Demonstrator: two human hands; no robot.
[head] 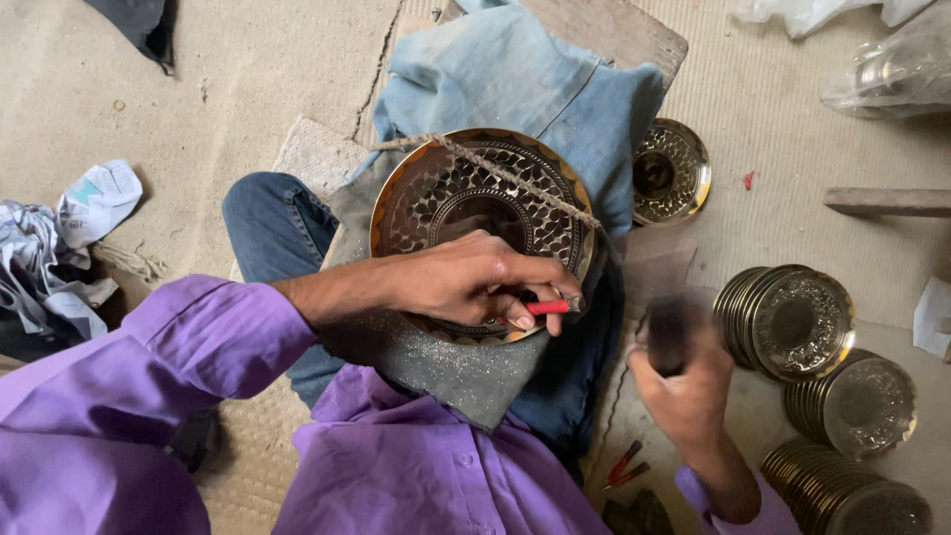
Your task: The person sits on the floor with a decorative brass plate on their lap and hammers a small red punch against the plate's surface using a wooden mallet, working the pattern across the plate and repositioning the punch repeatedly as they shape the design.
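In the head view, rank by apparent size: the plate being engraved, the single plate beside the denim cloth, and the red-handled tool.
1. Plate being engraved, largest, though nearest the camera.
2. Single plate beside the denim cloth.
3. Red-handled tool in the left hand, mostly hidden.

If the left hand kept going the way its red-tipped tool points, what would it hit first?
Most likely the rim of the engraved brass plate beneath it. The left hand points the red-tipped tool rightward; depth is unclear.

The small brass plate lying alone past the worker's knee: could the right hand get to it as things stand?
Probably not directly: the right hand already grips a dark tool, though nothing blocks the way to the small brass plate.
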